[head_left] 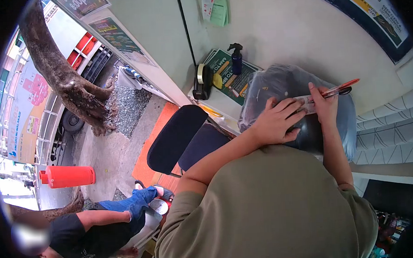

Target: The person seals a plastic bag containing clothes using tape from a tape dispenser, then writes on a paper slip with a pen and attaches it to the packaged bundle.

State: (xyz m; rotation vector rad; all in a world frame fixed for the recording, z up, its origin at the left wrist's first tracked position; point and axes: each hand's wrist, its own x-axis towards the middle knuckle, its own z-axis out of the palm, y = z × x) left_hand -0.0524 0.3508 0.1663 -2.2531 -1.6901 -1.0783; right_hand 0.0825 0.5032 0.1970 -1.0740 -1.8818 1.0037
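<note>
A large clear plastic bag [256, 103] with something dark inside stands against the wall in front of me. My left hand [280, 119] lies on top of it, fingers spread and fingertips at a small pale slip [309, 104]. Between the thumb and fingers of my right hand [325, 105] is a red pen [346, 85], slanting up to the right. Beside the pen is a small dark piece that I cannot make out. The right fingers also touch the slip's edge and hide part of it.
Left of the bag are a dark spray bottle [236, 58], a tape dispenser [202, 81] and a green printed sheet [226, 67]. A dark chair [181, 137] stands by my left arm. Further left are a seated person [88, 233], a red gas cylinder [71, 176] and a tree trunk [56, 62].
</note>
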